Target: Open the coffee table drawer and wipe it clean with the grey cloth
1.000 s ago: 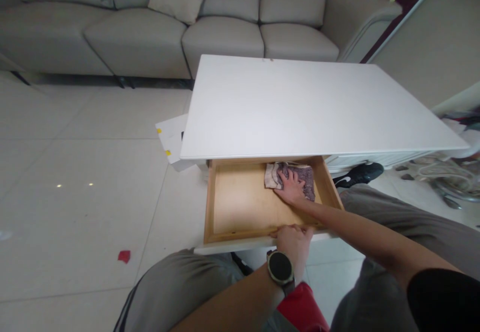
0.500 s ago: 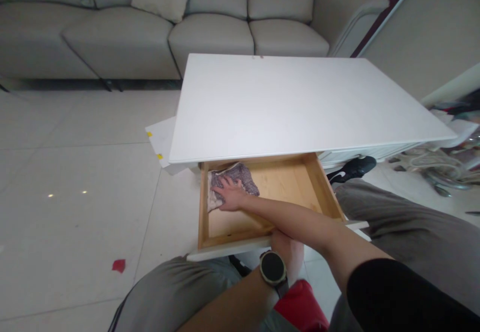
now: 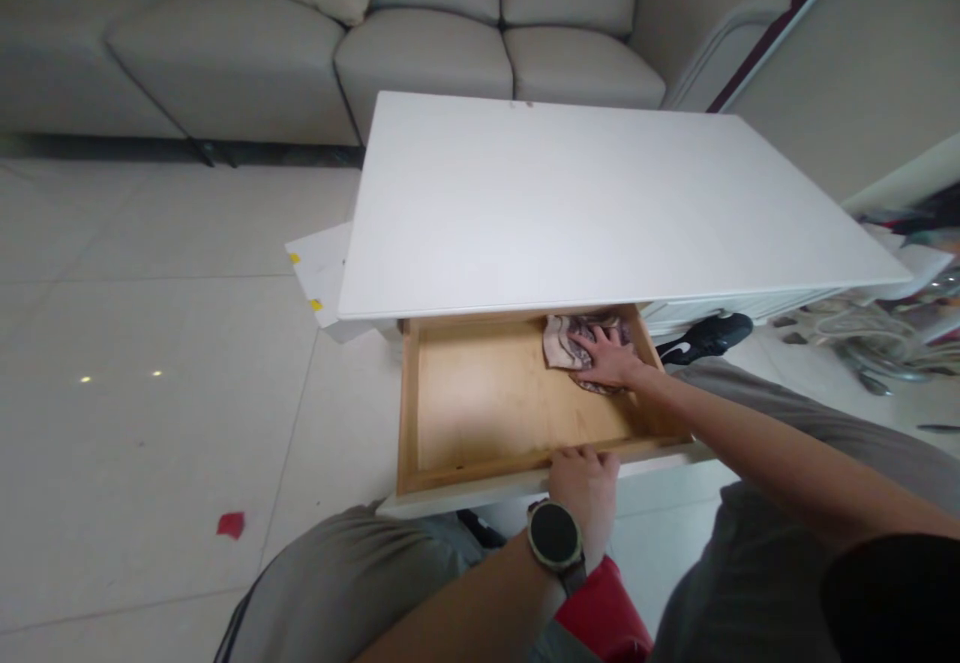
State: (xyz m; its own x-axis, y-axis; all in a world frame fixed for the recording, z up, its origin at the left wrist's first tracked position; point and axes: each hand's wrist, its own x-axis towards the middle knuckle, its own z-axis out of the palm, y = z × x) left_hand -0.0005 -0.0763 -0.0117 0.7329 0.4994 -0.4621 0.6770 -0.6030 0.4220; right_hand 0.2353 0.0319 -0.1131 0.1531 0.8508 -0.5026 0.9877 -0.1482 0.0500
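Note:
A wooden drawer (image 3: 480,383) is pulled out from under a white tabletop (image 3: 600,203). My right hand (image 3: 606,358) lies with spread fingers on a patterned cloth (image 3: 561,343), pressing it to the drawer's bottom near the back right corner. The cloth is crumpled, pale on its left part and dark purplish elsewhere. My left hand (image 3: 585,483), below a watch (image 3: 555,535), is hooked over the middle of the drawer's front panel (image 3: 465,495) with its fingers bent over the edge.
Behind the table stands a grey sofa (image 3: 427,63). A white board with yellow tape (image 3: 322,263) sticks out at the table's left. A black shoe (image 3: 709,338) is right of the drawer. Red things lie on the floor (image 3: 231,524) and between my legs (image 3: 606,613).
My right hand has slid the cloth from the drawer's left side to its right side. My left hand still holds the drawer front, and its fingers now show.

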